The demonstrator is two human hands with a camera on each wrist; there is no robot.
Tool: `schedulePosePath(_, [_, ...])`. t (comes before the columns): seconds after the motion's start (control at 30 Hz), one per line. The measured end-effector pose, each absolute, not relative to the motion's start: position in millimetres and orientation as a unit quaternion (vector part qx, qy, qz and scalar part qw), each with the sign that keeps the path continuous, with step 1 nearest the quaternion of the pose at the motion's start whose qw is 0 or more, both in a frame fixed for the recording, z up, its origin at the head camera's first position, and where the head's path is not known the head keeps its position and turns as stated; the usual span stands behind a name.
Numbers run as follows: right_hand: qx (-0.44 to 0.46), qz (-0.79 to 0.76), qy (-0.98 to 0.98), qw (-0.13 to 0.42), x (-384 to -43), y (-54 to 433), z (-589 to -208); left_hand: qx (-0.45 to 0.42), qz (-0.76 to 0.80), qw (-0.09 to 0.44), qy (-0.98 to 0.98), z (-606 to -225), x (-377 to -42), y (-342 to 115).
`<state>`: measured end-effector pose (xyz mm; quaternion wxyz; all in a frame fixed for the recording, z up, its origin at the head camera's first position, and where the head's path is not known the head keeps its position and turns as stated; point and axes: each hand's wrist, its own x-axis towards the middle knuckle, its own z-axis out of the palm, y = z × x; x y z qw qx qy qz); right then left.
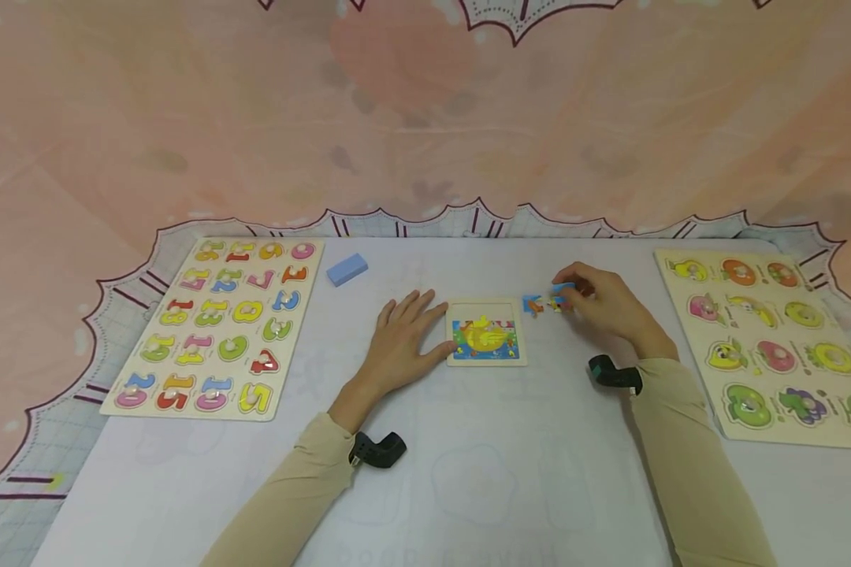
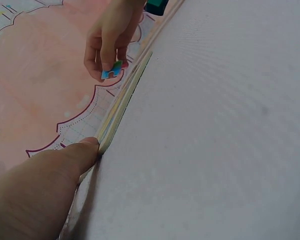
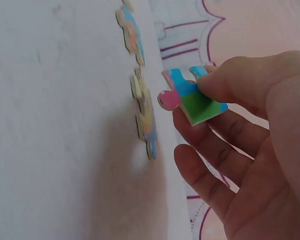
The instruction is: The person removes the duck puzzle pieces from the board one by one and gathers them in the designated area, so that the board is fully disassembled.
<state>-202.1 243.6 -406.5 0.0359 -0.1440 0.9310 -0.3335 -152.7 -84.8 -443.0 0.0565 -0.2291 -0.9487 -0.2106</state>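
Note:
Between thumb and fingers my right hand (image 1: 606,305) pinches a jigsaw piece (image 3: 202,102), blue and green with a pink knob. It is held above the table, close over some loose jigsaw pieces (image 1: 533,305) to the right of the puzzle frame. My left hand (image 1: 402,346) lies with fingers spread at the left side of the small wooden puzzle frame (image 1: 485,362). Its thumb (image 2: 84,150) rests against the frame's edge. Inside the frame, the lower part shows a yellow picture on a blue ground; the upper strip is bare wood.
A number puzzle board (image 1: 288,370) lies at the left, and a fruit puzzle board (image 1: 745,311) at the right. A blue block (image 1: 347,269) sits near the back edge, beside the number board. Patterned cloth (image 1: 411,157) hangs behind the white table (image 1: 496,441).

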Motion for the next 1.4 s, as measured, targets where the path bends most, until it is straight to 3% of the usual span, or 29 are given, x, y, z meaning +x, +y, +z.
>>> schedulePosePath(0.53, [-0.099,-0.322,0.94,0.057,-203,265,-402,-0.234,-0.214,0.063,-0.946,-445,-155,-85])
schedulePosePath(1.17, [-0.107,-0.309,0.94,0.1,-202,283,-403,-0.229,-0.209,0.058,-0.949,-444,-155,-86])
schedulePosePath(1.4, [-0.115,-0.301,0.943,0.084,-203,282,-406,-0.231,-0.206,0.058,-0.949,-443,-155,-86])
